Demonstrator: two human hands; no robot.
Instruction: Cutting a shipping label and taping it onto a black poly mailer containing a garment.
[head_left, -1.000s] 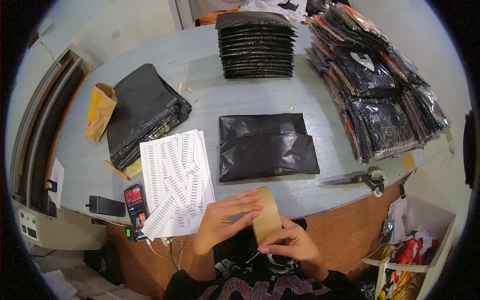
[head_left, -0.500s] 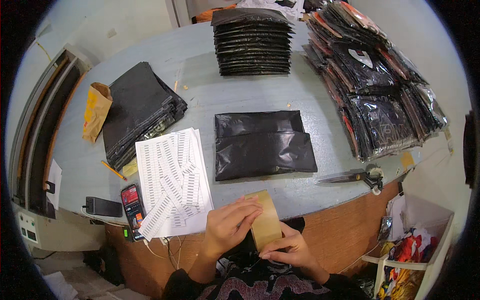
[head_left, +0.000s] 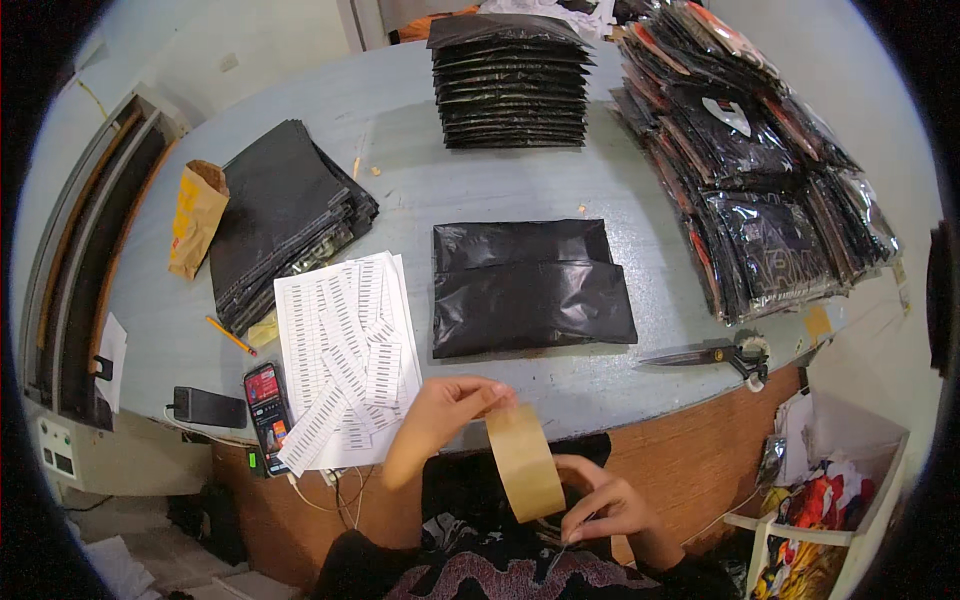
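Observation:
A wide roll of tan packing tape [head_left: 525, 465] is held tilted in front of my body, just off the table's near edge. My left hand [head_left: 445, 415] is closed on the roll's upper end with its fingertips. My right hand [head_left: 610, 505] is beside the lower end, thumb and finger pinched on a thin, clear strip that looks like tape; part of these fingers is hard to make out. Beyond both hands a black plastic mailing bag [head_left: 535, 300] lies flat on the table, its upper part folded over.
A stack of black packages [head_left: 512, 95] stands at the back. Bagged garments [head_left: 760, 200] pile up at right, near black scissors [head_left: 710, 356]. At left are flat black bags [head_left: 285, 210], a paper bag [head_left: 198, 220], label sheets [head_left: 345, 370], a pencil [head_left: 230, 335] and a phone [head_left: 267, 415].
My left hand has moved left and up along the roll, opening out from its wrap. My right hand has shifted right and slightly down, away from the roll.

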